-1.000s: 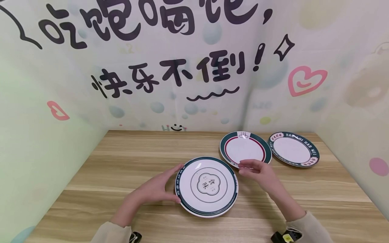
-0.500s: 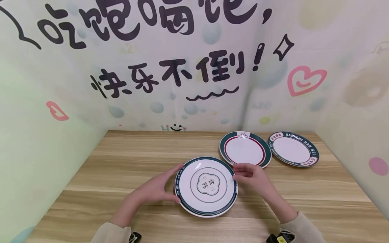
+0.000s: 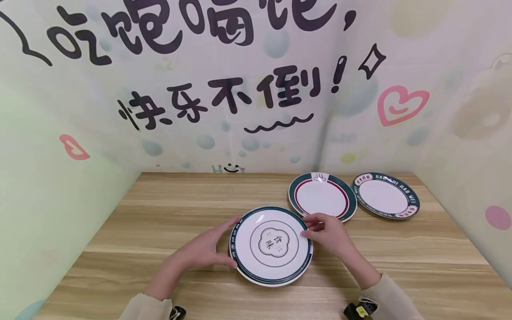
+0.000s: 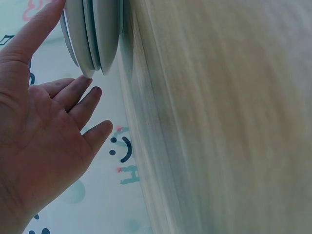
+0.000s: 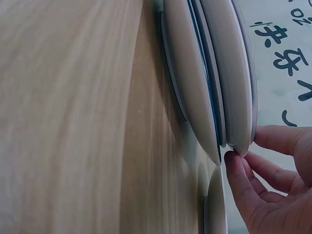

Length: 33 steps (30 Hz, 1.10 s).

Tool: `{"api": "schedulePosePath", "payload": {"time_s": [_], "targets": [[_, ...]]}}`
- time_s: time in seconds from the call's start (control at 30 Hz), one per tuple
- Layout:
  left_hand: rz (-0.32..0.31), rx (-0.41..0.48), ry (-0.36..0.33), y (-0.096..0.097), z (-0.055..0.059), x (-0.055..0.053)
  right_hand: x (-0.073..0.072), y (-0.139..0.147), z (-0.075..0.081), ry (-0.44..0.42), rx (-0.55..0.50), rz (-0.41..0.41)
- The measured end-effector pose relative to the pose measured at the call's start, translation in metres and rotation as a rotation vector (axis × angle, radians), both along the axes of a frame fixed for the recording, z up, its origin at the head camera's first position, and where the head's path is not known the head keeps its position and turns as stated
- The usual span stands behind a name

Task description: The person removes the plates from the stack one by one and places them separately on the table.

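Note:
A stack of white plates (image 3: 274, 275) with dark green rims stands on the table before me. The top plate (image 3: 256, 258) bears a scalloped emblem with characters. My left hand (image 3: 204, 247) spans the stack's left edge, thumb and fingers spread and fairly straight; in the left wrist view a fingertip touches an upper plate's edge. At the far right of the stack, my right hand (image 3: 328, 231) pinches the rim of the top plate between thumb and fingers. From the side, the stacked plates (image 5: 192, 63) lie close together, the upper (image 5: 229, 63) over the lower.
Behind the right hand lies a plate with a green rim and red ring (image 3: 320, 195). Right of it, a plate with a lettered green rim (image 3: 386, 195) sits near it. A printed backdrop (image 3: 192, 146) closes the rear of the wooden table (image 3: 160, 209).
My right hand has moved left from beside the red-ringed plate to the stack, and its fingers now meet the top plate's rim. The left hand and the plates stay put.

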<state>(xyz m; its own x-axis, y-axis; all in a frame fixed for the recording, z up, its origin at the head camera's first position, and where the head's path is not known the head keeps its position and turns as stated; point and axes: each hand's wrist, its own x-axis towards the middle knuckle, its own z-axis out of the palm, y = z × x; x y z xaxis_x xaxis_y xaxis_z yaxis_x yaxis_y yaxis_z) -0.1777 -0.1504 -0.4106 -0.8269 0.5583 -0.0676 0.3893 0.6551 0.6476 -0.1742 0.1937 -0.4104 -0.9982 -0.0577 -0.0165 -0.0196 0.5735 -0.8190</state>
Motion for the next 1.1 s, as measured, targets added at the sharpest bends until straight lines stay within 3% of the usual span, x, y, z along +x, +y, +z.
{"api": "schedulePosePath", "payload": {"time_s": [0.67,1.1], "targets": [[0.006,-0.002,0.0,0.0005,-0.0012,0.0001,0.0003,-0.0003,0.0036,-0.026,0.049,0.015],[0.012,0.001,-0.005,0.0005,-0.002,0.0007,-0.0003,0.0071,0.0055,-0.03,-0.026,0.052]]}}
